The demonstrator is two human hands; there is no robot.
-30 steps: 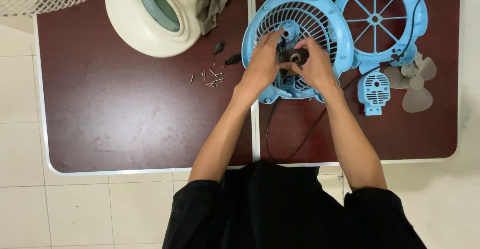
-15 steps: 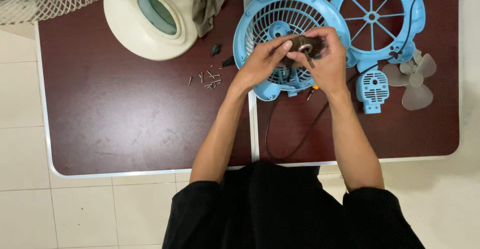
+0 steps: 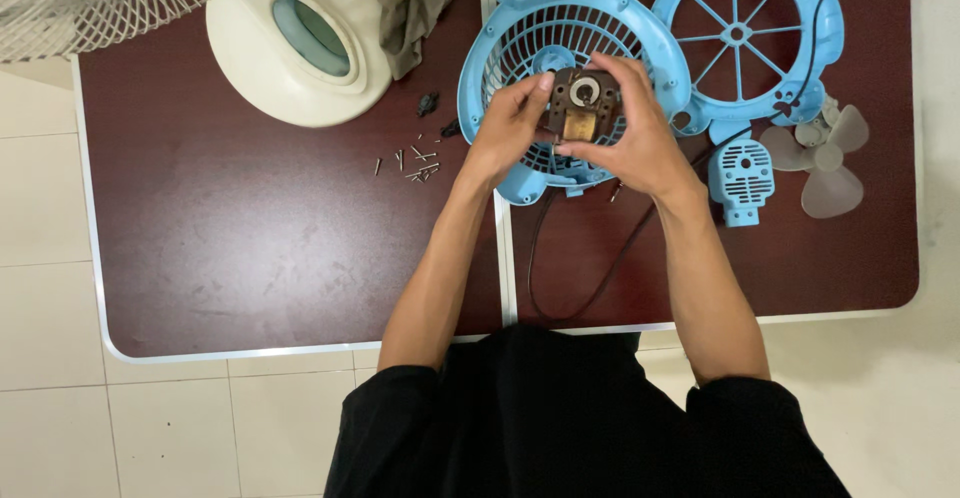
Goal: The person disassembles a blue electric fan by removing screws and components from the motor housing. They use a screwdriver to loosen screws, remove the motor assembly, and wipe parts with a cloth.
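Both my hands hold a small dark brown fan motor [image 3: 581,104] with a copper coil, lifted above the blue round fan grille [image 3: 520,33] on the table. My left hand [image 3: 507,126] pinches its left side with thumb and fingers. My right hand [image 3: 640,128] wraps its right side and top. A black cord [image 3: 590,278] trails from under my hands toward the table's front edge.
A second blue spoked fan frame [image 3: 745,28], a small blue vented cover [image 3: 742,178] and a translucent fan blade [image 3: 820,158] lie right. Several screws [image 3: 410,163] lie left of the grille. A cream fan base [image 3: 300,43], grey cloth [image 3: 410,8] and white wire guard [image 3: 80,8] sit far left. The dark red table [image 3: 250,258] ends at tiled floor.
The motor came up out of the blue grille and now sits higher between my hands, its face turned toward the camera. The view has shifted slightly.
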